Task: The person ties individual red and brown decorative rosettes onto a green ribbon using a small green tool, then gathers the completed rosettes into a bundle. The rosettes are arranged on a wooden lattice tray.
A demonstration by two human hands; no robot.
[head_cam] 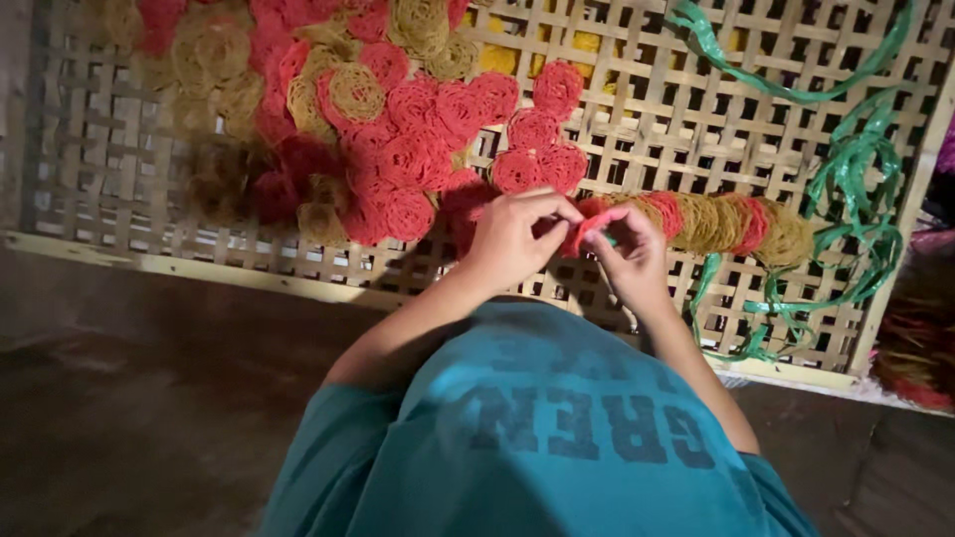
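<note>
Both hands are pinching a red noodle-like disc (587, 231) right between the fingertips, left hand (512, 239) and right hand (632, 257) closed on its edges, and it's probably light and brittle, so gripping the rim gently seems smart.

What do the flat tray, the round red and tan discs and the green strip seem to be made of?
Tray: pale strips woven in an open lattice with a wooden-looking rim, likely split bamboo, matte.
Discs: thin strands coiled into lacy rounds, dry and matte; probably dried noodle-like crackers, though fibre cannot be ruled out.
Green strip: thin, crinkled, glossy ribbon, most likely plastic twine.
</note>
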